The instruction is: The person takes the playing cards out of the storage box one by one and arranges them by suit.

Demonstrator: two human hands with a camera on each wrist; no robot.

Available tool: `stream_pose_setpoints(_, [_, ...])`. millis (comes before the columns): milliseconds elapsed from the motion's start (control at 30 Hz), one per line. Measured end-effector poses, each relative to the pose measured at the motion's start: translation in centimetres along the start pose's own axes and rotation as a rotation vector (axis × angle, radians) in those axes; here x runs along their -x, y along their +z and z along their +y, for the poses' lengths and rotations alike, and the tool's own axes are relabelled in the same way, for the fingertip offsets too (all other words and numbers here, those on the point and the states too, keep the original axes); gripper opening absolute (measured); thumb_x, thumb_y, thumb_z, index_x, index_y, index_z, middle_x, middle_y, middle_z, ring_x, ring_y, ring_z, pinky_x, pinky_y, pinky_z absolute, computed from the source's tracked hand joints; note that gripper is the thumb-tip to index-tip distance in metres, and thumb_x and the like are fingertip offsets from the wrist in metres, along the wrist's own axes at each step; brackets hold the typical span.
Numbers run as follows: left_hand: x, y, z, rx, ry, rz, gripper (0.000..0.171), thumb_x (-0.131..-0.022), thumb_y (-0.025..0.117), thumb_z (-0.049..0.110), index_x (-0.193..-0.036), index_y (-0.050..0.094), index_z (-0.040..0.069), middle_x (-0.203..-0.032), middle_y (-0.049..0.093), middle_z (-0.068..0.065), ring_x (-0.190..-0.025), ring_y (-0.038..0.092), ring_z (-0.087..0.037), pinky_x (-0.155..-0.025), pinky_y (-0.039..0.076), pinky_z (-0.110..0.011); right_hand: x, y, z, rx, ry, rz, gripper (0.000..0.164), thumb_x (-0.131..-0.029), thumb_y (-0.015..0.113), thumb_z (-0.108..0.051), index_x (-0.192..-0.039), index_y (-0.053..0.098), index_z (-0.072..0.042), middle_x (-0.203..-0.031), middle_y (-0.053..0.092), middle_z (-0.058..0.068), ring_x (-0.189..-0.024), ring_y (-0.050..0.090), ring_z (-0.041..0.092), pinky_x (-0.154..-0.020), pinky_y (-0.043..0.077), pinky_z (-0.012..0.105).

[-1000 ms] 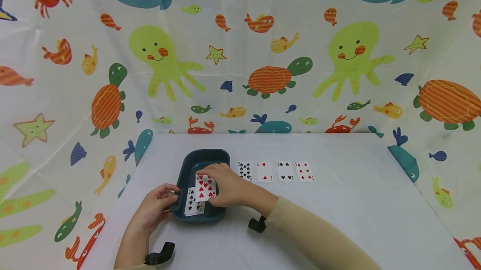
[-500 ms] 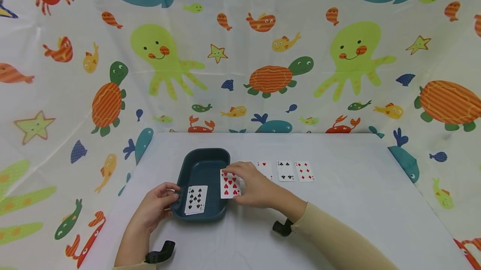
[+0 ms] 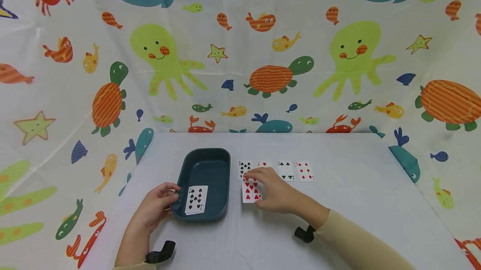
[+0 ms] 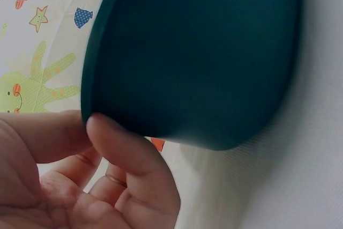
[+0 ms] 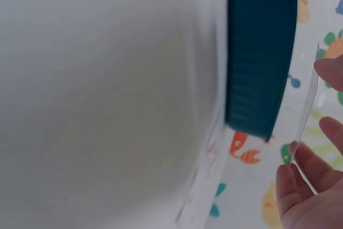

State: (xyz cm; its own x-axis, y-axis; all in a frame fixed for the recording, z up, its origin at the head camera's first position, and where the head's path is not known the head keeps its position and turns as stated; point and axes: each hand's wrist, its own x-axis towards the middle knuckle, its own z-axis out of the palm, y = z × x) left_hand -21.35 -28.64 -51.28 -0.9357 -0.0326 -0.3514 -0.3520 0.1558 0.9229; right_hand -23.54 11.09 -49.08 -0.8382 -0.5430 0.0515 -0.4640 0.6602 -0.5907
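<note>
My left hand (image 3: 153,208) pinches the near left rim of a dark teal tray (image 3: 223,186) between thumb and fingers, as the left wrist view shows up close. My right hand (image 3: 279,192) pinches a playing card of hearts (image 3: 251,192) by its top and bottom edges, to the right of the tray. In the right wrist view this card (image 5: 308,113) appears edge-on, raised off the table. It overlaps the lower part of a spades card (image 3: 244,166) in the head view. Inside the tray, a nine of spades (image 3: 196,199) lies face up on another card, mostly hidden.
Several face-up cards form a row right of the tray, among them a two of hearts (image 3: 264,164) partly behind my right hand, a clubs card (image 3: 286,171) and a diamonds card (image 3: 305,171). A sea-animal patterned cloth (image 3: 233,65) rises behind the white table (image 3: 349,178).
My right hand has carried the hearts card rightward from over the tray, past its right rim, to just below the row's spades card. The left hand stays on the tray.
</note>
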Motion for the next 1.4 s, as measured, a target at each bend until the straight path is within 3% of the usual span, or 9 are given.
stream_pose_setpoints(500, [-0.1, -0.1, -0.1, -0.001, -0.001, -0.003, 0.025, -0.106, 0.062, 0.008, -0.131, 0.063, 0.004, -0.095, 0.068, -0.004, -0.078, 0.064, -0.022, -0.065, 0.057, -0.031, 2.3, 0.3, 4.4, 0.067, 0.061, -0.062, 0.073, -0.081, 0.09, -0.02, -0.149, 0.06, -0.022, -0.149, 0.061, -0.002, -0.14, 0.051, 0.023, -0.109, 0.056, 0.046])
stream_pose_setpoints(700, [0.0, -0.1, -0.1, -0.003, 0.003, -0.003, 0.026, -0.106, 0.062, 0.007, -0.132, 0.063, 0.004, -0.095, 0.067, -0.004, -0.079, 0.063, -0.022, -0.065, 0.057, -0.031, 2.5, 0.3, 4.5, 0.09, 0.088, -0.091, 0.072, -0.082, 0.09, -0.023, -0.147, 0.061, -0.022, -0.146, 0.063, -0.005, -0.132, 0.051, 0.018, -0.104, 0.057, 0.043])
stream_pose_setpoints(1100, [0.1, 0.1, 0.1, 0.006, 0.011, 0.004, 0.025, -0.106, 0.063, 0.006, -0.13, 0.064, 0.003, -0.095, 0.068, -0.004, -0.078, 0.063, -0.022, -0.064, 0.056, -0.03, 2.3, 0.8, 4.7, 0.078, 0.077, -0.086, 0.071, -0.081, 0.09, -0.022, -0.147, 0.062, -0.023, -0.147, 0.063, -0.005, -0.134, 0.05, 0.019, -0.106, 0.055, 0.044])
stream_pose_setpoints(1400, [0.2, 0.1, 0.2, 0.001, 0.009, 0.008, 0.025, -0.106, 0.062, 0.006, -0.13, 0.063, 0.002, -0.095, 0.068, -0.005, -0.079, 0.063, -0.022, -0.065, 0.057, -0.031, 2.2, 0.9, 4.7, 0.078, 0.081, -0.087, 0.077, -0.082, 0.091, -0.024, -0.152, 0.059, -0.024, -0.158, 0.055, 0.0, -0.148, 0.046, 0.028, -0.113, 0.053, 0.052])
